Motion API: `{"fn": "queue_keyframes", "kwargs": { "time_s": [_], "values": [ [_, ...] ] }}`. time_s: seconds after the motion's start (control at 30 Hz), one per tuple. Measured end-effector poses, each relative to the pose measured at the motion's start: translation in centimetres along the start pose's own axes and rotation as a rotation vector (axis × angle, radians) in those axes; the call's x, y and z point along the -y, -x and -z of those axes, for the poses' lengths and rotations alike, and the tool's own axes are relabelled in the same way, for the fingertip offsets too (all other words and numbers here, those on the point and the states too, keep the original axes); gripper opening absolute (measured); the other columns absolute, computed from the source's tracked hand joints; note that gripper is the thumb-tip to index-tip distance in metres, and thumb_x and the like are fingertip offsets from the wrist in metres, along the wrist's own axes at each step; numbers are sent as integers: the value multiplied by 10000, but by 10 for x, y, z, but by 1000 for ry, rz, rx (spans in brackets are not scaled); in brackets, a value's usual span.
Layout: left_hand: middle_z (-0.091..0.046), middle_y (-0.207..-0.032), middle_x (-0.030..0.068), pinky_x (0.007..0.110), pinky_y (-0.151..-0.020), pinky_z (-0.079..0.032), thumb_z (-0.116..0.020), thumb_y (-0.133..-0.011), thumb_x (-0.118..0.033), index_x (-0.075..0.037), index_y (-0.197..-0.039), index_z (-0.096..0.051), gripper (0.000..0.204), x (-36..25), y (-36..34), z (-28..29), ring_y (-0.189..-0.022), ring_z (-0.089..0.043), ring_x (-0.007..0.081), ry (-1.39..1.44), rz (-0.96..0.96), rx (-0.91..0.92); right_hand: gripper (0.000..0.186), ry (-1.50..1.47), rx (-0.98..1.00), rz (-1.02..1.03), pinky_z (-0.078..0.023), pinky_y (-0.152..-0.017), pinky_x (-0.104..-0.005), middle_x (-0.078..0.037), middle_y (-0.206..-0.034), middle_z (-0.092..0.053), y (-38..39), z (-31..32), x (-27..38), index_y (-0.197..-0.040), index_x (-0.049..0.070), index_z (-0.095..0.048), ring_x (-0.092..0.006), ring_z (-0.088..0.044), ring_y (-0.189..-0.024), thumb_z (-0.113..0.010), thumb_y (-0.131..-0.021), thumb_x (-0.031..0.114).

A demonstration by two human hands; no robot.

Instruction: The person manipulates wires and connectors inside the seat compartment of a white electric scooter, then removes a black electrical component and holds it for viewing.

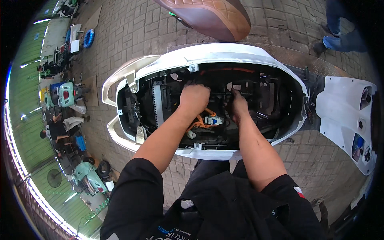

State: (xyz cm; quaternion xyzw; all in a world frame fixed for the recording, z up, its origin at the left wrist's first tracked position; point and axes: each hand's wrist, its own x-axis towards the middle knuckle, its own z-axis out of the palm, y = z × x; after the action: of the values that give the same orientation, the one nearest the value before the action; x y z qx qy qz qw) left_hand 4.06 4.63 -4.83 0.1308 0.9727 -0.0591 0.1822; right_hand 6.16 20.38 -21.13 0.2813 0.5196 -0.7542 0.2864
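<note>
A white scooter body point(224, 54) stands in front of me with its seat off, showing a dark open bay point(276, 96) full of black parts. My left hand point(195, 97) is closed around something in the middle of the bay, next to a black bar. My right hand point(239, 106) is down inside the bay just to the right, fingers curled on a dark part that I cannot make out. Orange cables point(200, 122) and a small grey-and-blue connector point(214, 120) lie beneath my left wrist.
A brown quilted seat point(212, 16) lies on the paving beyond the scooter. Another person's legs point(340, 36) stand at the upper right. White front panels point(346, 116) extend right. Green scooters point(64, 94) and a crouching person point(56, 130) are at the far left.
</note>
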Motion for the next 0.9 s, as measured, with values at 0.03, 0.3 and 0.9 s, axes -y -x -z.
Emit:
{"fn": "queue_keyframes", "kwargs": {
  "time_s": [0.03,0.3,0.9],
  "values": [
    [-679,-790,91,406,-718,-507,-560,-754,-132,-114,-763,-693,135,-1,1,-2,-761,-675,267,20,34,16,212,25,13,45,-429,-581,-321,-30,-703,-521,3,-1,1,-949,76,-570,-166,-512,-598,-483,-933,268],
    [-665,-848,81,407,-756,-492,-553,-778,-143,-114,-821,-689,146,1,6,-5,-833,-659,255,38,68,32,258,-374,53,-335,-405,-553,-312,-37,-667,-504,36,-23,46,-872,77,-560,-170,-493,-586,-483,-936,315],
    [-687,-777,145,406,-670,-535,-644,-716,-172,-64,-760,-708,134,-4,-20,12,-752,-673,326,70,-116,265,431,-276,104,-345,-482,-810,-370,-104,-1021,-633,42,-21,45,-1151,52,-597,-231,-595,-892,-560,-896,397]
  ]
}}
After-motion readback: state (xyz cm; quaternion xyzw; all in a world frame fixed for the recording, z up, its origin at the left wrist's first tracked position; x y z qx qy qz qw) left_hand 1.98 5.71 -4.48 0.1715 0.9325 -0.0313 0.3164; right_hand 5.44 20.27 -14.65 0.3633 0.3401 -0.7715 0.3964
